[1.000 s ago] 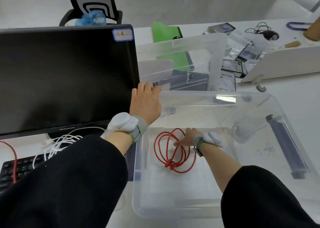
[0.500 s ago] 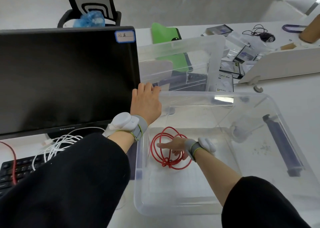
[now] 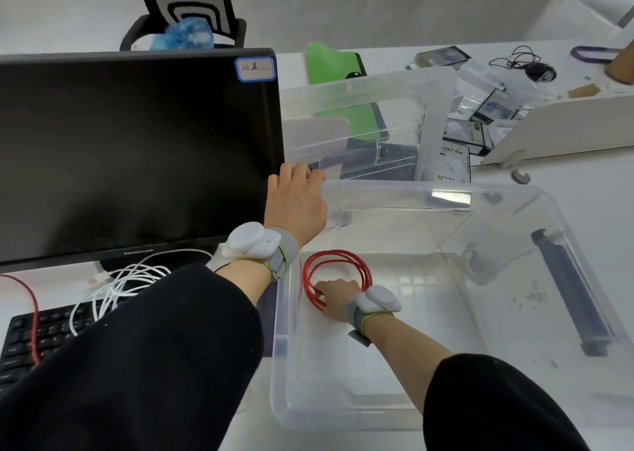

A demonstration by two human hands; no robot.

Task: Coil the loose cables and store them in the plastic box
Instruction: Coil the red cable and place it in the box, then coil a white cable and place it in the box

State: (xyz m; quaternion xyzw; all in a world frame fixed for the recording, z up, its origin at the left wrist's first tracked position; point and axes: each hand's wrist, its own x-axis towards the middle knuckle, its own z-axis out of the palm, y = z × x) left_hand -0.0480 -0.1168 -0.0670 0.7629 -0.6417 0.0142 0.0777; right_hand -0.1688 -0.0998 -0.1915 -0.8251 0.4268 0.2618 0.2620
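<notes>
Bright, even light is spread across the white counter (image 3: 566, 189), and only soft, faint shadows are cast. Pale glare is picked up on the clear plastic box (image 3: 394, 189) walls and on the floor (image 3: 377, 4) beyond. Straight edges are bowed by wide-angle distortion toward the corners. The black sleeves (image 3: 137, 364) are rendered nearly featureless, and far clutter is slightly softened.

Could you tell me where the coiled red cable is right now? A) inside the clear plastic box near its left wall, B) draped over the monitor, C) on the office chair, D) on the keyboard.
A: the coiled red cable lies on the floor of the clear plastic box, close to its left wall, with the right hand on it, while the left hand holds the box's far rim.
</notes>
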